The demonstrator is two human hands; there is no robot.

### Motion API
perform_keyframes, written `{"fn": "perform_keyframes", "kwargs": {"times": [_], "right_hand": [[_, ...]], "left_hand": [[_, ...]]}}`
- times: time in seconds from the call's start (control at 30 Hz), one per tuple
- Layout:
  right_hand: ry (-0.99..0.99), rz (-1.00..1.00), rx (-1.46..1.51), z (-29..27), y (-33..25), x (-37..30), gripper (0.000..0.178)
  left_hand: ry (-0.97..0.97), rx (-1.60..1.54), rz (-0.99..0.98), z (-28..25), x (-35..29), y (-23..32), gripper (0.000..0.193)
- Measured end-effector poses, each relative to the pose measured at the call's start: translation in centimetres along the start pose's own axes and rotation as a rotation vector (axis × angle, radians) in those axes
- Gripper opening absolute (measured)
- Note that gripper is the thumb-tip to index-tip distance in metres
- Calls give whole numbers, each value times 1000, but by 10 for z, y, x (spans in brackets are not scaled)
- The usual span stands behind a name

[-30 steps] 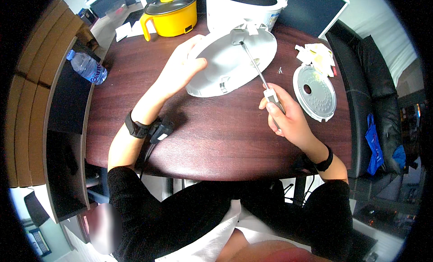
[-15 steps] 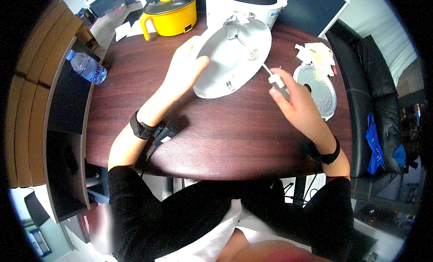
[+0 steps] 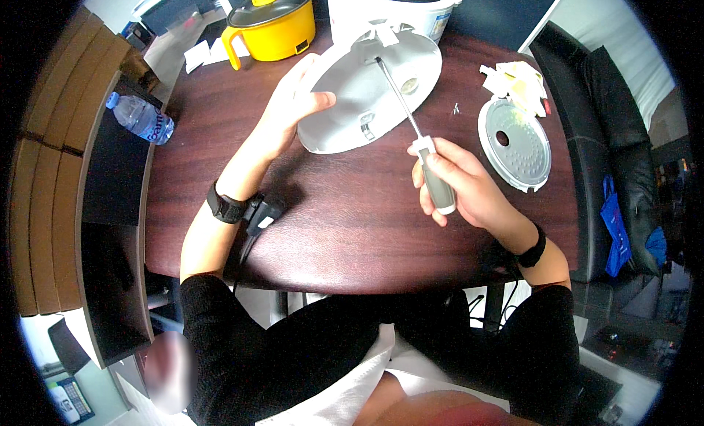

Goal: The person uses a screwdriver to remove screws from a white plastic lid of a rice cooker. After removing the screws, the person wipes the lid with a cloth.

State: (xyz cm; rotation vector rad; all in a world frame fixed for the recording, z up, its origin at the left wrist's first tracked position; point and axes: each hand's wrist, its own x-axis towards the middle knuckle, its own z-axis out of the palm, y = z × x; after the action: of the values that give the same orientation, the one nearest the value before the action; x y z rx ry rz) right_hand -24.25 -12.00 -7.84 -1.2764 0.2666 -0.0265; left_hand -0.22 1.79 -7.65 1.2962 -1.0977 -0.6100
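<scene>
My left hand (image 3: 297, 107) grips the left edge of a white oval plastic lid (image 3: 345, 107), thumb on its inner face and the other fingers partly hidden behind it. The lid is tilted so its hollow inside shows, with a hinge part at its top. In my right hand (image 3: 469, 180) is a screwdriver (image 3: 438, 180) with a grey and white handle. Its metal shaft points up and away, and the tip is at the inside of the lid near the hinge. A few small screws (image 3: 456, 109) lie on the table right of the lid.
Behind the lid stands a white rice-cooker-like pot body (image 3: 389, 12); a yellow electric pot (image 3: 275, 30) is to its left. A perforated grey round plate (image 3: 524, 162) and crumpled tissues (image 3: 517, 85) lie at right. A water bottle (image 3: 139, 118) stands left, and a black plug with cable (image 3: 262, 215) lies near my left wrist.
My right hand has moved left and nearer me, turning so the screwdriver's handle shows in full and its shaft stands steeper. The lid has shifted slightly left and tilted.
</scene>
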Motion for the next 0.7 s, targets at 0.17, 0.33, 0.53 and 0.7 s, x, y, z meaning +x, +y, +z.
{"fn": "perform_keyframes", "kwargs": {"times": [0.17, 0.33, 0.53, 0.7], "right_hand": [[-47, -23, 50, -5, 8, -5, 29], [1, -22, 15, -3, 4, -4, 29], [53, 1, 105, 10, -2, 11, 29], [127, -16, 47, 19, 0, 19, 29]], "left_hand": [[-64, 5, 60, 2, 0, -4, 52], [-29, 134, 116, -6, -1, 4, 59], [30, 284, 157, -20, 5, 12, 64], [12, 275, 170, -21, 3, 9, 64]]}}
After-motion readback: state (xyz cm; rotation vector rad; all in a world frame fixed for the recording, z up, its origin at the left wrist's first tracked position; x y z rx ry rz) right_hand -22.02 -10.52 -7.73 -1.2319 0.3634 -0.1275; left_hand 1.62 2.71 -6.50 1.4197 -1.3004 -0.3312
